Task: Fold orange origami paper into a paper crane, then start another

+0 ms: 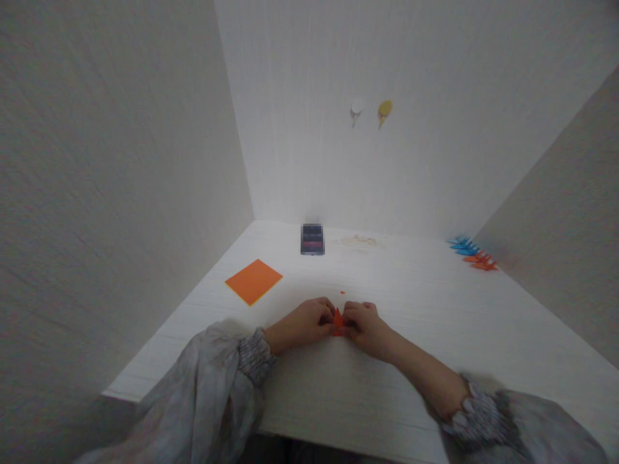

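Between the two hands, a small folded orange paper piece (338, 321) stands with its tip pointing up, long axis upright. Left hand (309, 320) and right hand (363, 324) both pinch it with curled fingers. Beyond the left hand lies a flat orange paper square (253, 281).

Orange folded paper (338, 320), orange sheet (253, 281), white table (435, 309).

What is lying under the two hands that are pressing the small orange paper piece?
Under the left hand and right hand lies the white table. The folded orange paper shows only between the fingers; the rest is covered by them.
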{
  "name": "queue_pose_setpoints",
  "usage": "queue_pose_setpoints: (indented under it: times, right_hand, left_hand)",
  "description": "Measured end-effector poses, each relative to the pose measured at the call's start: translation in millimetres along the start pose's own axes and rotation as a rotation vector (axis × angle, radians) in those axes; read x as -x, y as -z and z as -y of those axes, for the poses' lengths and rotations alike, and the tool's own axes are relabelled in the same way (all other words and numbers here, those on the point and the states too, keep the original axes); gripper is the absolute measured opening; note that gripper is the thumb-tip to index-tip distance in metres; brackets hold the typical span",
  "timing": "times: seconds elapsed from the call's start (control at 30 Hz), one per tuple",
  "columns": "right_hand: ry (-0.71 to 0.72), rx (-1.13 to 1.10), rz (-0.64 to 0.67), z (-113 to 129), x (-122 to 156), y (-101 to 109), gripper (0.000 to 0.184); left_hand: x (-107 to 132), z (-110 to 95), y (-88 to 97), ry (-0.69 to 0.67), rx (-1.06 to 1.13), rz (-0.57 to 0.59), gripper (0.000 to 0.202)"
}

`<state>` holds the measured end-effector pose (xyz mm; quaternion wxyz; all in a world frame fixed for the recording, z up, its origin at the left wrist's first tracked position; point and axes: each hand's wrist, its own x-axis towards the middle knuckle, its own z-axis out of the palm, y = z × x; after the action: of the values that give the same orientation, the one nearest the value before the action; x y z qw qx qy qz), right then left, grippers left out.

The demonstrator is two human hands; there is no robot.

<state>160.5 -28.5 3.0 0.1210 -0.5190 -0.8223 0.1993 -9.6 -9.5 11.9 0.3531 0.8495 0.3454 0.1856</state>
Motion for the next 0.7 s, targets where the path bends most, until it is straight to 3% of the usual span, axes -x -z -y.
queue_pose_setpoints:
  times: [0.23,0.53,0.7]
  right_hand:
    - [-0.053,0.03,0.008,7,0,3,0.013]
    - [-0.13,0.046,-0.012,11,0,5,0.007]
    - [-0.094,0.034,-0.027,10,3,3,0.004]
  left_hand:
    - [1,-1,-0.5,0.008,-0.029,-0.009,0.023]
    - [1,-1,-0.8,0.017,-0.041,-0.022,0.009]
    - [3,-2,-2.2,0.1,-0.065,-0.057,0.024]
